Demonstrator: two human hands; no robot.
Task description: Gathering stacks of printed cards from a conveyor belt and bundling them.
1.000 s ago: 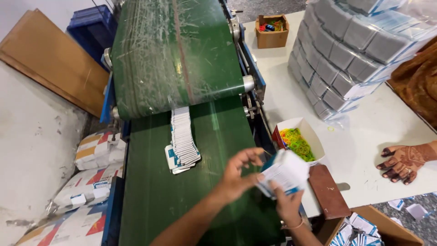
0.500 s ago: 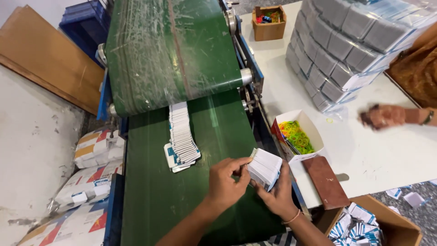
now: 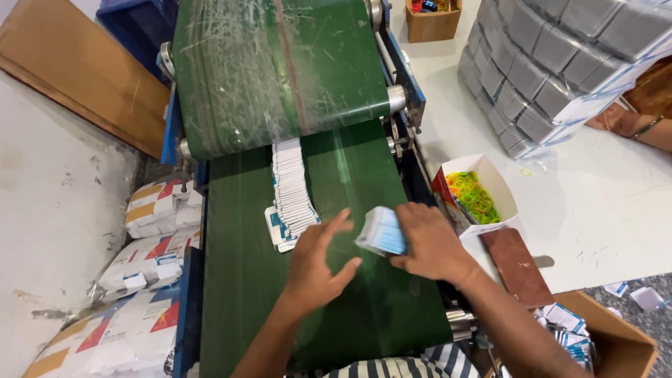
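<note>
My right hand (image 3: 430, 243) grips a stack of small white and blue packets (image 3: 381, 232) just above the green conveyor belt (image 3: 245, 294). Just left of the stack, my left hand (image 3: 318, 262) hovers with its fingers spread and holds nothing. Farther up the belt, a shingled row of the same packets (image 3: 290, 192) comes out from under the upper belt (image 3: 280, 70).
A small white box of coloured rubber bands (image 3: 476, 196) and a brown pad (image 3: 516, 264) lie on the white table at the right. Wrapped bundles (image 3: 560, 63) stack behind, beside another person's arm (image 3: 640, 126). Printed sacks (image 3: 147, 266) lie left; a cardboard box (image 3: 602, 343) at the lower right.
My hands moved the packet stack left over the belt. My left hand let go and opened. The other person's hand drew back to the right.
</note>
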